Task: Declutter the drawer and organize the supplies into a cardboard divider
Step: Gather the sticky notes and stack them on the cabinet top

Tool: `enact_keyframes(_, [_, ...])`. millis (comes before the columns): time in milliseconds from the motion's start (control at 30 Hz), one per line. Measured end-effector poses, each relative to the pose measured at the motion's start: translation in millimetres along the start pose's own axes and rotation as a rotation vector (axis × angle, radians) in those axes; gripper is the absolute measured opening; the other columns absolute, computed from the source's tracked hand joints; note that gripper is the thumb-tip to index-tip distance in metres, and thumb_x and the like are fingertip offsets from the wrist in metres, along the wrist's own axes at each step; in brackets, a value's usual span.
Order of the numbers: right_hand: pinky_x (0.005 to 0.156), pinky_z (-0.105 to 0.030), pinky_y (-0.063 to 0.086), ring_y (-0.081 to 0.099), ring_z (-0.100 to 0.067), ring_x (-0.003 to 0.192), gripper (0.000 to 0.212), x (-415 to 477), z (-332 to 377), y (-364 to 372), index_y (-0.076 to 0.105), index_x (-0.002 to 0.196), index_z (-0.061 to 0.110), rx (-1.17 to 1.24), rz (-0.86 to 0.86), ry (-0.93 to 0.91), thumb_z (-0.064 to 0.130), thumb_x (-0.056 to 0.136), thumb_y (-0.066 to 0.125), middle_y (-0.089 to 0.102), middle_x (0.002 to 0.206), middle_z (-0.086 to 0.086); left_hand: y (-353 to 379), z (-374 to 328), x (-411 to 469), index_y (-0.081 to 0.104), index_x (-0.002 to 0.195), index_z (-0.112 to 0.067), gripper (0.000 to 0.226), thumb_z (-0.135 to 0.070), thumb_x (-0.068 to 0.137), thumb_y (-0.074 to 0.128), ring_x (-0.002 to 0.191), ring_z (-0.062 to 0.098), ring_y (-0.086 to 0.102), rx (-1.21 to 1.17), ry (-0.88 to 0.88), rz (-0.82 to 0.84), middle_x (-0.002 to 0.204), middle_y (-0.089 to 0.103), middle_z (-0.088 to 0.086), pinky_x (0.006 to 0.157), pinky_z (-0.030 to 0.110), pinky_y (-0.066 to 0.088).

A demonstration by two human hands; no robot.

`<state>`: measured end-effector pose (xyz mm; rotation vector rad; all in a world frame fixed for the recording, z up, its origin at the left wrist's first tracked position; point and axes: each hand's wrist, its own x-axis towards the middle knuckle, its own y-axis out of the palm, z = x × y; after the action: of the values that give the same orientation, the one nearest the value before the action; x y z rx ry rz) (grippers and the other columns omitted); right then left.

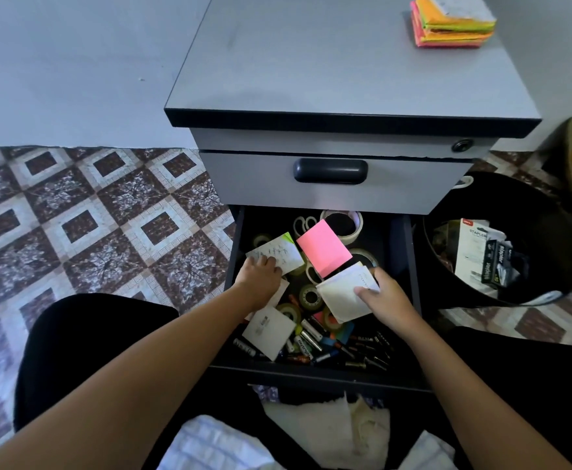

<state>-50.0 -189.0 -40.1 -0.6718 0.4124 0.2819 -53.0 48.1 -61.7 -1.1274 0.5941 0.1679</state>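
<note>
Drawer (410, 266): open, cluttered.
Left hand (260, 276): fingers curled on note (277, 252), 10 o'clock.
Right hand (384, 296): pinching pad (340, 296), 3 o'clock.
Risk: loose sheets may slip from the pinch and scatter among the tapes (310, 295).
Divider: unseen.

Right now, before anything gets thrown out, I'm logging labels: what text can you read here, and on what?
"STAPLER": white pack in the black bin.
"stapler": black box beside it.
Marker label, handwritten note, white papers: too blurred.
</note>
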Motion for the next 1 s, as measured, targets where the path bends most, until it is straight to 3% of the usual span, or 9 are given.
enact_keyframes(167, [0.067, -0.022, 0.043, 0.055, -0.014, 0.092, 0.018, -3, 6, 0, 0.050, 0.110, 0.014, 0.119, 0.006, -0.029, 0.016, 0.092, 0.053, 0.058, 0.104, -0.001, -17, 7, -1, 0.039, 0.132, -0.006, 0.040, -0.013, 0.092, 0.042, 0.125, 0.034, 0.041, -0.067, 0.057, -0.014, 0.136, 0.041, 0.018, 0.102, 0.044, 0.034])
enact_keyframes(267, [0.079, -0.030, 0.048, 0.059, -0.016, 0.093, 0.012, -4, 11, 1, 0.054, 0.100, 0.021, 0.429, 0.007, 0.026, 0.012, 0.092, 0.053, 0.063, 0.109, -0.005, -38, 22, -10, 0.040, 0.128, -0.008, 0.032, -0.017, 0.098, 0.033, 0.109, 0.035, 0.055, -0.601, -0.111, -0.029, 0.122, 0.055, 0.018, 0.083, 0.039, 0.044])
enact_keyframes(433, [0.068, -0.031, 0.046, 0.060, -0.017, 0.089, 0.014, -5, 25, 9, 0.058, 0.096, 0.024, 0.918, 0.082, 0.198, 0.012, 0.095, 0.050, 0.065, 0.097, 0.000, -63, 24, -18, 0.038, 0.120, -0.006, 0.024, -0.013, 0.099, 0.031, 0.081, 0.030, 0.054, -1.282, -0.184, -0.220, 0.101, 0.056, 0.022, 0.062, 0.032, 0.043])
enact_keyframes(533, [0.065, -0.030, 0.043, 0.058, -0.018, 0.087, 0.012, -1, 26, 16, 0.057, 0.097, 0.022, 1.016, 0.052, 0.275, 0.013, 0.096, 0.050, 0.064, 0.098, -0.002, -59, 3, -19, 0.046, 0.114, -0.010, 0.020, -0.010, 0.099, 0.034, 0.083, 0.024, 0.056, -1.811, -0.172, -0.169, 0.096, 0.055, 0.012, 0.060, 0.030, 0.047])
enact_keyframes(667, [0.065, -0.037, 0.048, 0.061, -0.023, 0.087, 0.025, -1, 20, 24, 0.049, 0.120, 0.009, 1.103, 0.069, 0.327, 0.006, 0.095, 0.049, 0.064, 0.105, -0.010, -48, -27, -24, 0.049, 0.111, -0.013, 0.023, -0.014, 0.102, 0.028, 0.075, 0.016, 0.055, -2.204, -0.138, -0.015, 0.093, 0.057, 0.007, 0.052, 0.024, 0.047])
enact_keyframes(767, [0.064, -0.034, 0.048, 0.060, -0.020, 0.087, 0.028, -1, 18, 28, 0.048, 0.122, 0.012, 1.008, 0.011, 0.299, 0.004, 0.095, 0.049, 0.063, 0.105, -0.008, -45, -41, -24, 0.056, 0.102, -0.011, 0.035, -0.029, 0.103, 0.026, 0.068, 0.016, 0.051, -2.200, -0.233, 0.000, 0.085, 0.056, 0.008, 0.049, 0.024, 0.043])
enact_keyframes(833, [0.069, -0.032, 0.048, 0.060, -0.020, 0.091, 0.029, 1, 17, 27, 0.051, 0.123, 0.010, 0.878, -0.028, 0.251, 0.006, 0.095, 0.050, 0.063, 0.111, -0.009, -49, -44, -26, 0.059, 0.103, -0.011, 0.040, -0.037, 0.102, 0.030, 0.071, 0.017, 0.053, -2.082, -0.253, -0.035, 0.081, 0.059, 0.003, 0.058, 0.028, 0.046])
enact_keyframes(900, [0.085, -0.040, 0.051, 0.061, -0.025, 0.100, 0.030, 2, 20, 22, 0.053, 0.124, 0.008, 0.795, -0.049, 0.216, 0.009, 0.095, 0.048, 0.064, 0.114, -0.010, -55, -41, -27, 0.057, 0.109, -0.007, 0.033, -0.032, 0.100, 0.037, 0.085, 0.021, 0.057, -1.861, -0.191, -0.078, 0.090, 0.060, 0.005, 0.075, 0.035, 0.046])
enact_keyframes(1000, [0.098, -0.045, 0.046, 0.060, -0.027, 0.106, 0.023, 0, 30, 5, 0.055, 0.115, 0.011, 0.704, -0.078, 0.130, 0.012, 0.095, 0.047, 0.064, 0.113, -0.010, -75, -32, -32, 0.053, 0.111, -0.005, 0.023, -0.020, 0.099, 0.041, 0.086, 0.019, 0.057, -1.665, -0.124, -0.158, 0.099, 0.060, 0.008, 0.074, 0.027, 0.045])
